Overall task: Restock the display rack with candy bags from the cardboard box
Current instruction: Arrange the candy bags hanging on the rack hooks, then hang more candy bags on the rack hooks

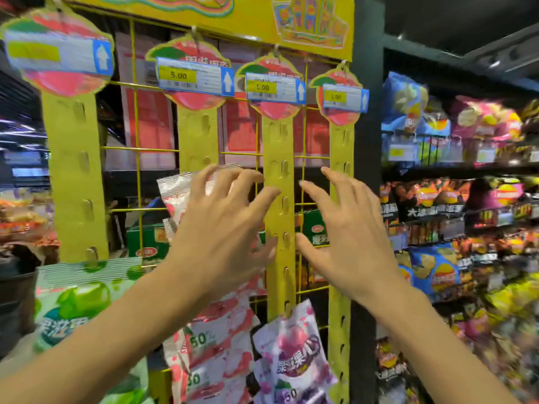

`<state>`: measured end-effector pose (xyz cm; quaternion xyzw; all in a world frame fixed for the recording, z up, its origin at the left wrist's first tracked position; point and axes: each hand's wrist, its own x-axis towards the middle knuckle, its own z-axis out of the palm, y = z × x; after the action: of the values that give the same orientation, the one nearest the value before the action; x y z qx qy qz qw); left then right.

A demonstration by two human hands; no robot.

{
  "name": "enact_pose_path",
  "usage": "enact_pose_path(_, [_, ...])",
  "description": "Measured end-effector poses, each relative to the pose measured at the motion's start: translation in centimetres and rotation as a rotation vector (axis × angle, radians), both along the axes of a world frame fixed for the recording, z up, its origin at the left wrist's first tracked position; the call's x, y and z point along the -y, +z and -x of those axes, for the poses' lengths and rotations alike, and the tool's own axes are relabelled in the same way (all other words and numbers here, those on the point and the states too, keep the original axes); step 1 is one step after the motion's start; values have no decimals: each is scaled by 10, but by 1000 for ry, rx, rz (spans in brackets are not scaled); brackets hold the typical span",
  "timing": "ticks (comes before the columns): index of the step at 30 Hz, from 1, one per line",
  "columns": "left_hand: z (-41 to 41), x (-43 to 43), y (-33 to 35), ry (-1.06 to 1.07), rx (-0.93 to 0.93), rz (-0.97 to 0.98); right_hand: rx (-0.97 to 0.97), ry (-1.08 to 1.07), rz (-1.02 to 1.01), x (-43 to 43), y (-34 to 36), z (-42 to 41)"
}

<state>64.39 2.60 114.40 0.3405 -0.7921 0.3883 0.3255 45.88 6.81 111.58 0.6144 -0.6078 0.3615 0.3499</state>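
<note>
Two bare hands are raised in front of the yellow display rack point(253, 21), one on each side of its third strip point(278, 147), whose upper pegs are bare. The left hand point(221, 231) has its fingers spread wide and lightly bent, and they hold nothing. Its fingertips overlap a pink-and-white candy bag point(172, 191) that hangs tilted on the second strip point(198, 141); whether they touch the bag cannot be told. The right hand point(347, 240) is also spread wide with nothing in it. Its fingers point up and left, between the third strip and the fourth strip point(342, 147). Candy bags hang low on the rack. A green bag point(78, 298) sits at the foot of the first strip point(75, 176), partly behind the left forearm. Several pink bags point(215, 345) hang below the left wrist on the second strip. A purple bag point(294, 357) hangs from a low peg of the third strip. Round fruit-shaped signs with price tags point(192, 75) reading 5.00 top each strip. Green cartons point(145, 243) show through the wire behind the rack. To the right, dark shelves are packed with chip bags point(437, 269), which look blurred toward the edge.
</note>
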Motion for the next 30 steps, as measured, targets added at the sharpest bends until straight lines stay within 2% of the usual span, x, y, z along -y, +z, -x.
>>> enact_pose_path(5, [66, -8, -13, -55, 43, -61, -94, -189, -227, -30, -3, 58])
enact_pose_path(9, [131, -18, -29, -124, 75, -127, -100, -270, -301, -54, -12, 110])
enact_pose_path(17, [269, -51, -73, -318, 87, -207, -14, -366, -477, -109, -53, 225])
enact_pose_path(26, [389, -80, -143, -446, 220, -378, 149, -507, -673, -160, -133, 324])
enact_pose_path(30, [438, -77, -187, -475, 342, -507, 194, -560, -722, -169, -169, 356])
